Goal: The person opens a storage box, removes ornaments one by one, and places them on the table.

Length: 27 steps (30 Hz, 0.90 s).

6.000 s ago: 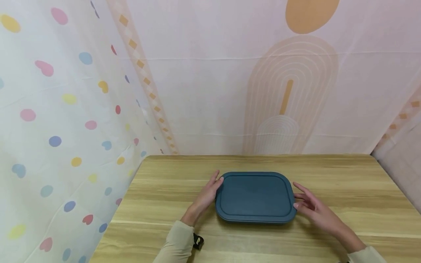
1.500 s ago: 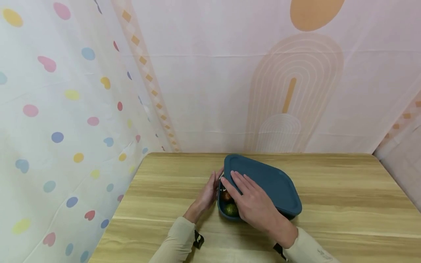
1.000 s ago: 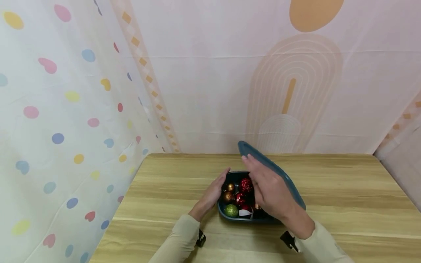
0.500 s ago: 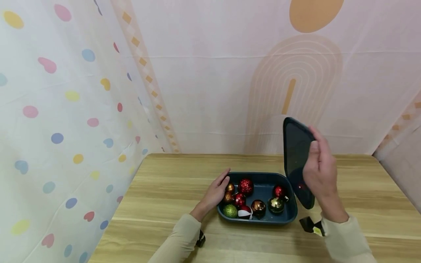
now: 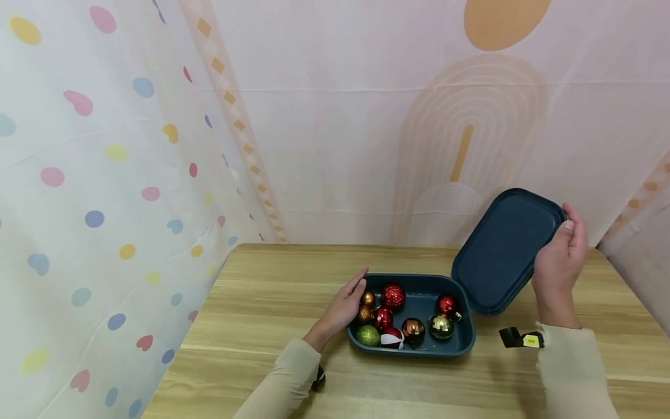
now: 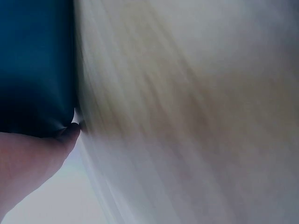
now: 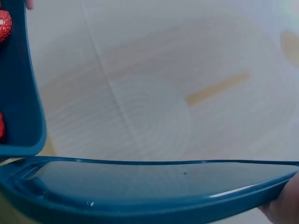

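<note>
The raised dark-blue lid [image 5: 508, 250] is pinched by the right hand [image 5: 561, 265], its fingers partly hidden. On the wood-grain tabletop [image 5: 282, 276], the storage box [image 5: 413, 351] of Christmas baubles [image 5: 392, 297] is touched by the left hand [image 5: 339, 308]; whether gripped cannot be told. Tabletop is shown between box and curtain [image 5: 319, 145].

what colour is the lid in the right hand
The lid is dark blue, clearest in the head view.

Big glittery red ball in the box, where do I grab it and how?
Probably pinch the big glittery red ball around its round middle, coming straight down. The box is open on top, but its walls block the sides. Bare floor on the ball's right leaves room; a small orange ball sits close on its left, so slip in gently there.
</note>
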Each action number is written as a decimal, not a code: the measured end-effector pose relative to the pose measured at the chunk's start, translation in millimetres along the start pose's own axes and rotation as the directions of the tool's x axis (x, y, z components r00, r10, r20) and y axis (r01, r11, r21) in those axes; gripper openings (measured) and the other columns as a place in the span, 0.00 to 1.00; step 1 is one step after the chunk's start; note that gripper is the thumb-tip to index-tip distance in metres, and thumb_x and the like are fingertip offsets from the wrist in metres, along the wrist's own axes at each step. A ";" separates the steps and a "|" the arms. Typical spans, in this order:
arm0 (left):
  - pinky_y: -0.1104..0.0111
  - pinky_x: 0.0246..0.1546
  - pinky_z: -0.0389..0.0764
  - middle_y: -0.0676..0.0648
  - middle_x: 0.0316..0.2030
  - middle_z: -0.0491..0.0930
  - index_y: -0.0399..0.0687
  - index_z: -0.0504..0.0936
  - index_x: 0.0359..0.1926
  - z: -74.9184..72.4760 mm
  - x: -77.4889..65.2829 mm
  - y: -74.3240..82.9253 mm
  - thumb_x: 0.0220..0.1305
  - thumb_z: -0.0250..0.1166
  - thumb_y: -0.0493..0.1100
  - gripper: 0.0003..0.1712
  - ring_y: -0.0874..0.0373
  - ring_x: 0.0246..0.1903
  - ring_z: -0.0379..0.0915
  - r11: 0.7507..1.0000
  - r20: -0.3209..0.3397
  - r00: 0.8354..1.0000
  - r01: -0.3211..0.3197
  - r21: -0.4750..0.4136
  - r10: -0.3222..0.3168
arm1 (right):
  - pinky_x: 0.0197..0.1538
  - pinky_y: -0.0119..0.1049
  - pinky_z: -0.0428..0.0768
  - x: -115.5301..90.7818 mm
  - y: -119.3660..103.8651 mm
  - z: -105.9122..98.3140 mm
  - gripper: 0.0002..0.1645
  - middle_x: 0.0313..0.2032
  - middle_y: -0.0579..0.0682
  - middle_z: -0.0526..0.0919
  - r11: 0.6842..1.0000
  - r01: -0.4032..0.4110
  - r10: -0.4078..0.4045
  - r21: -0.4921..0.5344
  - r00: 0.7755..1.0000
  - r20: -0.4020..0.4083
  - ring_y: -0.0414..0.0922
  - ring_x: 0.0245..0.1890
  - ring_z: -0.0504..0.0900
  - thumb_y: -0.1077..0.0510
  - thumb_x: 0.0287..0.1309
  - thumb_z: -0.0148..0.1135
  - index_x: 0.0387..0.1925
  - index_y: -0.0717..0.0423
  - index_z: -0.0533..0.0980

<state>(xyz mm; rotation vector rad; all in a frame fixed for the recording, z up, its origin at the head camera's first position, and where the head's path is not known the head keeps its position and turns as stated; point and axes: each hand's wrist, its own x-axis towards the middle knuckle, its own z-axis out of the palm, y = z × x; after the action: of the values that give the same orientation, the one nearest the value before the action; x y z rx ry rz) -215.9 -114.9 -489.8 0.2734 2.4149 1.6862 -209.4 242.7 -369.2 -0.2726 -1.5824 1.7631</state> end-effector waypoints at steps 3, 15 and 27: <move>0.53 0.75 0.47 0.54 0.76 0.54 0.56 0.57 0.77 0.2 0.3 0.2 0.79 0.39 0.59 0.32 0.53 0.76 0.44 1.000 0.015 1.000 0.006 -0.010 -0.006 | 0.71 0.22 0.47 6.7 9.7 -5.9 0.25 0.74 0.46 0.59 0.987 -0.089 0.097 0.132 0.994 -0.049 0.34 0.73 0.50 0.54 0.79 0.33 0.69 0.48 0.67; 0.53 0.75 0.46 0.57 0.76 0.53 0.64 0.57 0.76 1.1 -5.7 3.8 0.79 0.37 0.60 0.30 0.55 0.76 0.44 0.999 0.012 0.999 0.044 0.002 -0.044 | 0.70 0.19 0.45 20.4 37.1 -29.5 0.26 0.75 0.35 0.51 0.876 -0.296 0.381 0.380 0.909 -0.171 0.27 0.71 0.47 0.52 0.80 0.29 0.69 0.39 0.66; 0.52 0.75 0.47 0.57 0.76 0.53 0.64 0.57 0.77 0.4 -7.2 2.6 0.79 0.37 0.61 0.30 0.54 0.76 0.44 0.999 0.017 0.999 0.036 0.033 -0.036 | 0.67 0.22 0.55 23.3 63.5 -48.2 0.26 0.72 0.28 0.50 0.708 -0.323 0.550 0.628 0.810 -0.204 0.28 0.70 0.50 0.52 0.79 0.27 0.67 0.39 0.67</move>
<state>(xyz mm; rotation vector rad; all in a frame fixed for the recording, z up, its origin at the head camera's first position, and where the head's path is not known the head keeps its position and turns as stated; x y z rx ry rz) -208.7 -115.5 -487.1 0.2469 2.4216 1.6235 -220.7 296.8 -431.2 -0.7026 -0.6774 2.2957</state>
